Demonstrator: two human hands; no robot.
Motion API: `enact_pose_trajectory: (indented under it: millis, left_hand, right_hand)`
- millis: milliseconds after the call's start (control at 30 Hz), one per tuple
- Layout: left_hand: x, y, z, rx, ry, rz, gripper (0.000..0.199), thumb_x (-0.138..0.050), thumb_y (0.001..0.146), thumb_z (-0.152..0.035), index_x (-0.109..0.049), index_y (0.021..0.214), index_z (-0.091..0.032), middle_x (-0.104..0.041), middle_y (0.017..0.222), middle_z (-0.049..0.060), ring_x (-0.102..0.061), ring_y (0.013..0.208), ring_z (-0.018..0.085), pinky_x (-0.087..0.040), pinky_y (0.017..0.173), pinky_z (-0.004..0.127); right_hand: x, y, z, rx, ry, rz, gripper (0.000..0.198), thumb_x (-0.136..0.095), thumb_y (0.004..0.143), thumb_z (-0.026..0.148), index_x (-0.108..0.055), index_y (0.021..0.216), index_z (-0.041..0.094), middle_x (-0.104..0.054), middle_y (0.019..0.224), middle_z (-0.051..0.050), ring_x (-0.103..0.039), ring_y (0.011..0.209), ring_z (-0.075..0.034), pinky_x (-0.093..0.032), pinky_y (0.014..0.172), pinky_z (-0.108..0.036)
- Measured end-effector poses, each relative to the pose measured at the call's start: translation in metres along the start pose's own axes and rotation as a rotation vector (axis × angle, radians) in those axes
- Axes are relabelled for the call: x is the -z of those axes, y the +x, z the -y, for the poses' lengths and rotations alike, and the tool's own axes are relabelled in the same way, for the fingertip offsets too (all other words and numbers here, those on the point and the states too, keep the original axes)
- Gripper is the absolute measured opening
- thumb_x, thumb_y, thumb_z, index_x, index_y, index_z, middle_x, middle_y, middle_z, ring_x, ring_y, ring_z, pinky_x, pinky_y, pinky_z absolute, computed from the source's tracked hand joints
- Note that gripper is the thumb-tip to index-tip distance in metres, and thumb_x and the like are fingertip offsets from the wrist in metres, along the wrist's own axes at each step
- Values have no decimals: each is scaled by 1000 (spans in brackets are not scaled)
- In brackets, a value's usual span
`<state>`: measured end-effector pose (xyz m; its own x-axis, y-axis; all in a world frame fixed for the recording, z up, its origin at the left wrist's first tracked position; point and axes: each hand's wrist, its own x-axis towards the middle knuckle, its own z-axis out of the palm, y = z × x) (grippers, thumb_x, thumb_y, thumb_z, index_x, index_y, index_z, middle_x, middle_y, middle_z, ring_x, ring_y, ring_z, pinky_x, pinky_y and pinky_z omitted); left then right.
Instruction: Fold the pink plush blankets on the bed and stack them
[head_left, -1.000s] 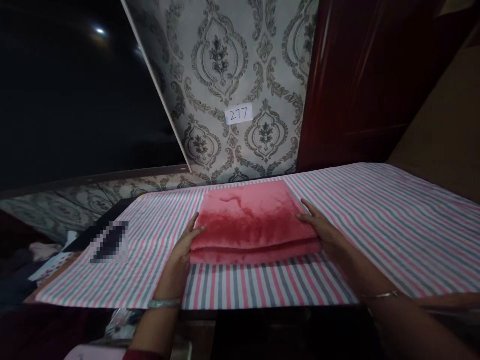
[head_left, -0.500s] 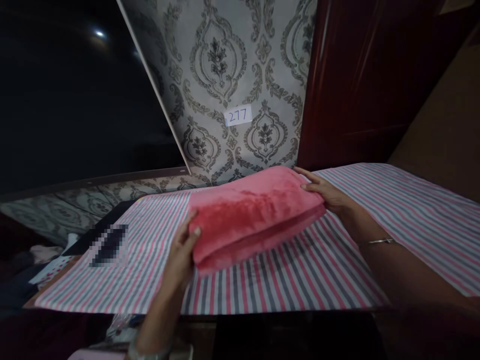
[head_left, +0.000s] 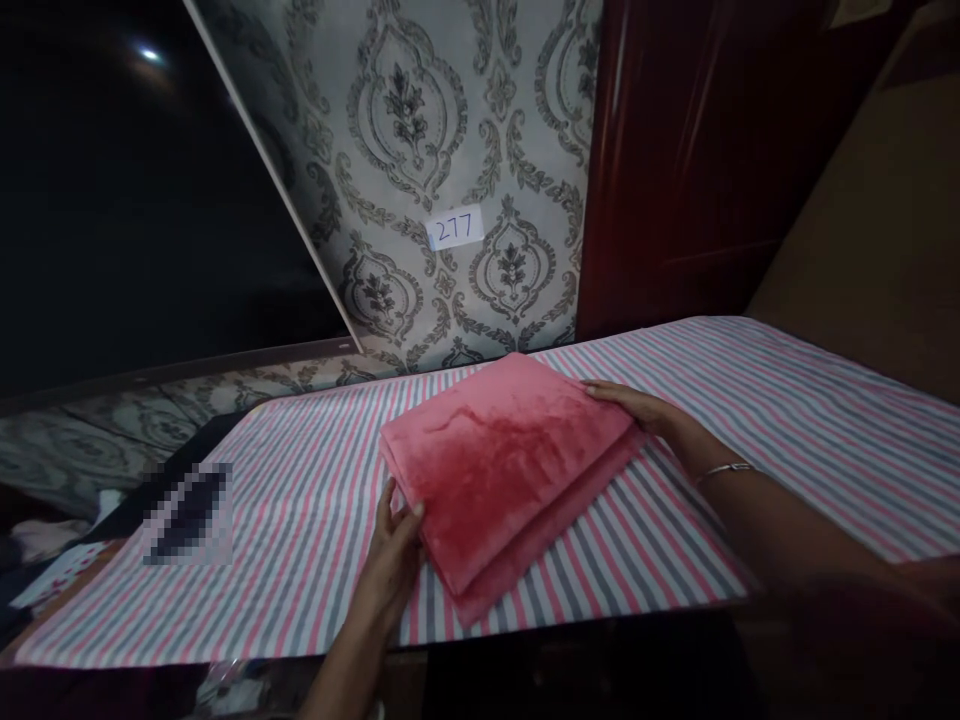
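A folded pink plush cloth point(head_left: 517, 460) with a velvety nap rests at a slant on the striped sheet point(head_left: 315, 520), one corner pointing toward me. My left hand point(head_left: 394, 555) grips its left edge, the thumb at the border and the other fingers partly hidden beside it. On the opposite side, my right hand point(head_left: 637, 408) holds the right edge, fingers along the top and thumb out of sight. Layers of the fold show along the near right side of the cloth.
A large dark screen point(head_left: 150, 200) stands at the left against patterned wallpaper point(head_left: 409, 110). A paper label reading 277 point(head_left: 455, 228) is on the wall. A dark red glossy panel point(head_left: 675, 170) rises at the right. A pixelated dark patch point(head_left: 191, 513) lies at the sheet's left.
The pink cloth has come down toward the sheet and turned so its left end swings nearer me. Both hands moved with it, and the camera view shifted slightly right.
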<state>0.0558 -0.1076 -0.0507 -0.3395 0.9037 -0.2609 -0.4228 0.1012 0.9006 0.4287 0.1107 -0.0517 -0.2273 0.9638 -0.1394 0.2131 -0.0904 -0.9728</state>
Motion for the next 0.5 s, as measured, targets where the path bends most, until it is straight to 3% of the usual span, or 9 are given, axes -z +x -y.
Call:
enact_pose_trajectory:
  millis: [167,233,400,500]
  left_hand:
    - [-23,12,3,-154,-12,101,114,-90,59,-27,-31,156,-39,-55,148,8,-64,119,29,-59,87,33]
    - [-27,18,-8,-219,34,125,113,-88,57,-25,-34,155,-36,-51,153,7,-63,120,29,-59,85,30]
    - [-32,39,-71,-309,131,163,102,-83,55,-21,-46,150,-32,-61,142,6,-70,101,25,-59,71,27]
    - [-32,57,-108,-365,197,251,81,-78,61,-20,-58,138,-31,-68,132,1,-70,96,21,-56,70,24]
  right_hand:
    - [-10,3,10,-65,50,103,68,-73,71,39,-60,137,26,-64,137,-8,-64,118,-31,-51,105,-48]
    - [-14,-1,19,-29,103,74,71,-72,69,34,-60,138,25,-66,134,-8,-66,115,-30,-51,104,-47]
    - [-17,-33,54,215,148,-93,67,-75,67,34,-64,133,25,-63,139,-3,-57,127,-29,-39,115,-43]
    - [-26,-67,68,329,213,-178,67,-75,71,40,-61,135,27,-61,141,-2,-55,130,-27,-43,112,-39]
